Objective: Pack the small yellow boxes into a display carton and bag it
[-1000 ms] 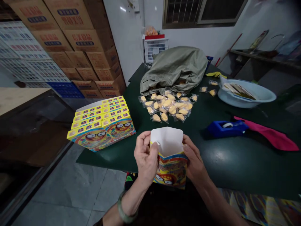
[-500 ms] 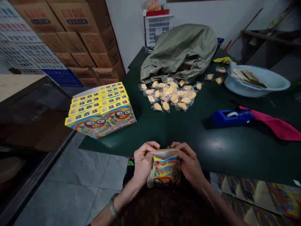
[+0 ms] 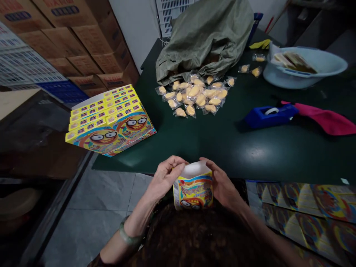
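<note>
Between my hands is a small yellow cardboard box [image 3: 196, 191] printed with a cartoon face in glasses. Its top gapes, showing the white inside. My left hand [image 3: 164, 178] grips the upper left edge, thumb near the rim. Along the right side, my right hand [image 3: 222, 185] holds the box, some of its fingers hidden behind it. A pile of yellow pieces in clear wrappers [image 3: 194, 92] lies on the dark green table [image 3: 178, 142] beyond the hands. At the table's left stands a display carton [image 3: 111, 120] packed with rows of similar yellow boxes.
A grey-green sack [image 3: 205, 40] slumps behind the wrapped pieces. To the right are a blue tape dispenser [image 3: 271, 115], a pink cloth [image 3: 325, 118] and a light blue basin [image 3: 300, 72] with flat packets inside. Printed flat sheets [image 3: 308, 200] lie at lower right; brown cartons [image 3: 83, 40] are stacked at left.
The box's mouth has opened wider. My right hand has slid from the back rim to the right side. The view has tilted down, so the table things appear higher.
</note>
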### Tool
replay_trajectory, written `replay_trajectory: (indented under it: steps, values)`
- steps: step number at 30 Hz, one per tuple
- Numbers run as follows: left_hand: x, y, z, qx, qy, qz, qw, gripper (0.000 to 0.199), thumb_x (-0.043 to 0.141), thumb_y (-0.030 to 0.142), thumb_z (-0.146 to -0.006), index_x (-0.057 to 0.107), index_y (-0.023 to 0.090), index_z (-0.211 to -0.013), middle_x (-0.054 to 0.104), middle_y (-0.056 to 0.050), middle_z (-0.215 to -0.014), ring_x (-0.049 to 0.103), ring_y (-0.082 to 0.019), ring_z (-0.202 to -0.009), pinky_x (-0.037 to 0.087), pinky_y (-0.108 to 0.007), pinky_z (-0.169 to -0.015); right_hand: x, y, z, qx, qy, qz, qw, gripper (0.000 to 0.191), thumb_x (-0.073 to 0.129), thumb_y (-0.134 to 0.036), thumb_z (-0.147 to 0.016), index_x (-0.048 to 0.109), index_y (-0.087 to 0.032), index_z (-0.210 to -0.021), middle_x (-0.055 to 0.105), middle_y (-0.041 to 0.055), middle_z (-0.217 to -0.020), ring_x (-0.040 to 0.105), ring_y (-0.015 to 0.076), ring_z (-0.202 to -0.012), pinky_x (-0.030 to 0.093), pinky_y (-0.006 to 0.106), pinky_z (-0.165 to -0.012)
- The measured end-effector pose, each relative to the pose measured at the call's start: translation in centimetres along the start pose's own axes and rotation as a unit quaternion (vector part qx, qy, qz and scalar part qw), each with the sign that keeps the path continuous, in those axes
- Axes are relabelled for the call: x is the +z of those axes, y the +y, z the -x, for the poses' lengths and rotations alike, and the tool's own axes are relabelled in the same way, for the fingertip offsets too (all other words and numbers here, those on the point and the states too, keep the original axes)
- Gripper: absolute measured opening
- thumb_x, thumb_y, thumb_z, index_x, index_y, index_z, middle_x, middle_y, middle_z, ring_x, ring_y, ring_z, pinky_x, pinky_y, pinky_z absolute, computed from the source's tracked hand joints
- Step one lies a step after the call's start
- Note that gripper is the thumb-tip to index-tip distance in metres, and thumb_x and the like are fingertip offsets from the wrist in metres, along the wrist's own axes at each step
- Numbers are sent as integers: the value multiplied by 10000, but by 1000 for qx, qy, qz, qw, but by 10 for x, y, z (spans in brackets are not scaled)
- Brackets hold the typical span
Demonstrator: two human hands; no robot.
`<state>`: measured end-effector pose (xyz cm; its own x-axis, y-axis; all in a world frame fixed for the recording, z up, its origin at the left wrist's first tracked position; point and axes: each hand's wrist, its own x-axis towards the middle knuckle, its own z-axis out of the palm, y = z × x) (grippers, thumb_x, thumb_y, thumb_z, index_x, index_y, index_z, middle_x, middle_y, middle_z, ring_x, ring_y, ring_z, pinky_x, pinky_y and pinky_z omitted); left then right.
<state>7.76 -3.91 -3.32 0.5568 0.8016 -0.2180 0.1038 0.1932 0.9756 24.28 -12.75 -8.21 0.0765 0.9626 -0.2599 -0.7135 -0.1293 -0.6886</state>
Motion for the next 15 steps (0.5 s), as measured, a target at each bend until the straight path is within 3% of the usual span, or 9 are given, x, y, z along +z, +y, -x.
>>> replay_trajectory:
  steps: [2, 4, 7, 9, 12, 15]
  values:
    - [2, -5, 2, 3, 23, 31, 999, 369, 571, 493, -829, 623, 134, -900, 630, -48, -810, 545, -123, -688, 406, -221, -612, -5, 5, 5, 19, -32, -2, 999, 460, 757, -455, -681, 682, -260, -1091, 699, 48, -1011, 644, 198, -883, 498, 321, -815]
    - [8, -13, 7, 63, 73, 72, 993, 405, 568, 501, -824, 581, 155, -1034, 634, -68, -945, 583, -153, -803, 451, -238, -679, -8, 9, 8, 26, -30, 2, 999, 461, 789, -444, -647, 698, -253, -1056, 714, 49, -994, 653, 205, -891, 490, 344, -857]
    - [23, -26, 20, 154, 169, 67, 971, 645, 694, 452, -727, 427, 202, -1257, 571, -91, -1190, 576, -195, -1021, 476, -269, -829, -8, 14, 8, 19, -13, 10, 1000, 476, 826, -456, -581, 712, -248, -994, 724, 38, -960, 664, 208, -872, 499, 360, -854]
    - [32, -32, 30, 123, 201, 31, 971, 728, 749, 389, -681, 386, 203, -1284, 568, -92, -1207, 584, -195, -1027, 480, -274, -852, -6, 15, 8, 23, -26, 20, 999, 453, 819, -463, -586, 711, -246, -969, 725, 30, -935, 670, 209, -848, 509, 368, -838]
    - [40, -35, 41, 53, 200, -20, 978, 641, 748, 362, -684, 430, 173, -1209, 625, -84, -1094, 615, -193, -932, 500, -284, -800, -2, 19, 8, 21, -21, 38, 999, 418, 789, -491, -619, 700, -244, -944, 724, 26, -921, 674, 214, -833, 524, 364, -809]
    - [41, -33, 44, 68, 200, -85, 974, 573, 733, 352, -693, 464, 161, -1162, 644, -83, -1052, 617, -200, -913, 498, -296, -799, 0, 23, 9, 5, 18, 59, 998, 442, 757, -520, -652, 669, -246, -987, 722, 32, -946, 675, 221, -838, 543, 352, -761]
